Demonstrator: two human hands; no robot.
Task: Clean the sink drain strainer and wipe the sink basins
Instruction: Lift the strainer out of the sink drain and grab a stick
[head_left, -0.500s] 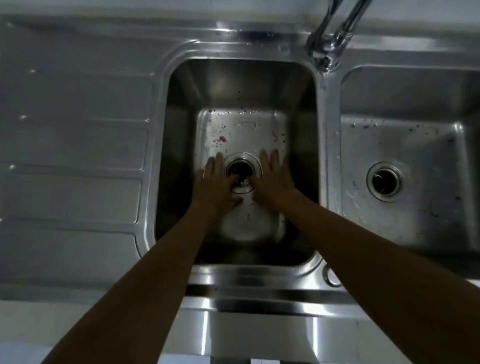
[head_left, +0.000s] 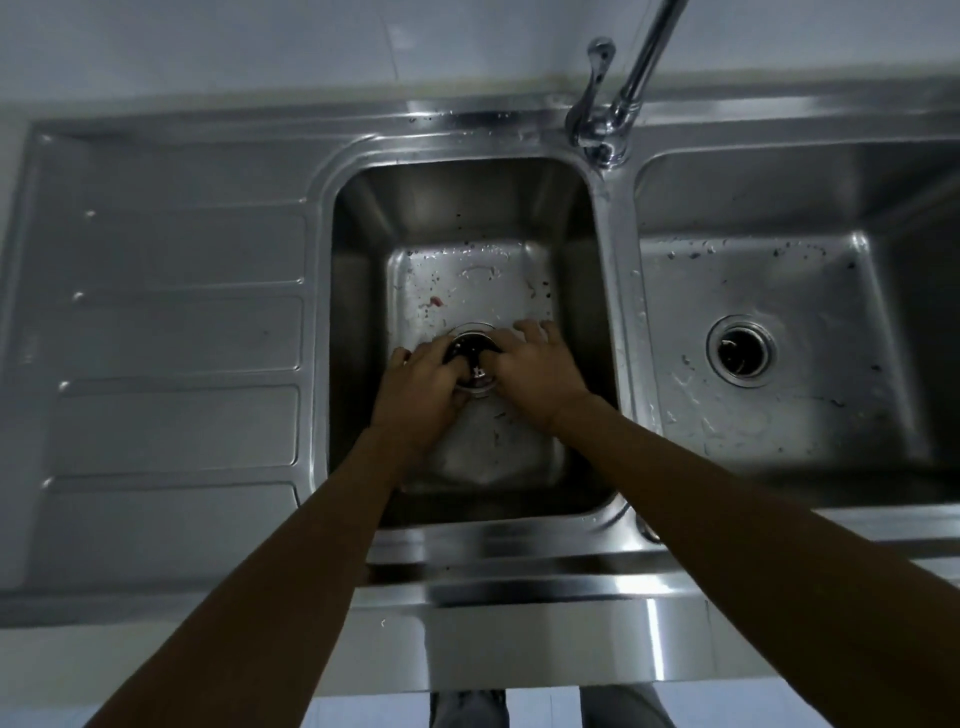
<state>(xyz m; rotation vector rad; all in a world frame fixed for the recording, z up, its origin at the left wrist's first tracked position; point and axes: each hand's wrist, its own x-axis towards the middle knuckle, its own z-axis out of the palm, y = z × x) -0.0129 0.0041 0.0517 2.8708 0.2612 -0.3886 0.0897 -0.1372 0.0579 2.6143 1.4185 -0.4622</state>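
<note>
A steel double sink fills the view. In the middle basin (head_left: 462, 208) the round drain strainer (head_left: 470, 345) sits in the floor, dark inside with a shiny rim. My left hand (head_left: 421, 387) curls its fingers over the strainer's left edge. From the other side my right hand (head_left: 535, 371) grips the right edge, fingers bent. Both hands hide the strainer's near half. Food specks and a small red scrap (head_left: 436, 300) lie on the basin floor behind the drain.
The right basin (head_left: 779, 291) has its own open drain (head_left: 742, 351) and scattered specks. A chrome tap (head_left: 605, 122) stands on the ledge between the basins, spout running up out of view. A ribbed drainboard (head_left: 171, 338) lies to the left.
Both hands went from lying flat beside the drain to curling their fingers onto the strainer. The camera has tilted up, showing more of the tap and wall.
</note>
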